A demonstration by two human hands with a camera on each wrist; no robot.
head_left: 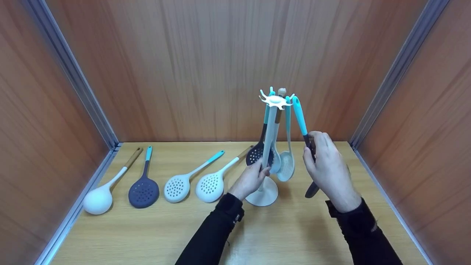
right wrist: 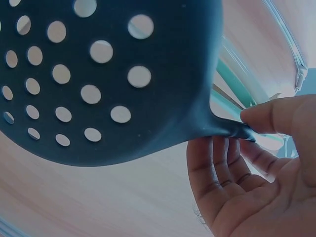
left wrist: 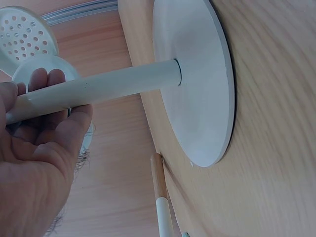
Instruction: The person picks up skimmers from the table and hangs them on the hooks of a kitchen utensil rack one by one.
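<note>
My left hand (head_left: 251,179) grips the white post (left wrist: 123,82) of an upright utensil stand, above its round base (head_left: 263,200). With my right hand (head_left: 329,165) I pinch a dark skimmer (right wrist: 173,101) by its neck, head downward. Its turquoise handle (head_left: 300,116) reaches up beside the hooked top (head_left: 275,100) of the stand, handle end right at a hook on the right side. Another dark skimmer (head_left: 262,136) hangs on the left of the stand. Behind the post hang a pale utensil with a wooden handle (head_left: 278,116) and a pale one with a turquoise handle (head_left: 288,125).
To the left on the table (head_left: 176,235) lie a white ladle (head_left: 97,200) with a wooden handle, a dark skimmer (head_left: 146,172) and two white skimmers, one turquoise-handled (head_left: 215,157), one wooden-handled (head_left: 243,153). Wood-patterned panels (head_left: 220,66) enclose the table at back and sides.
</note>
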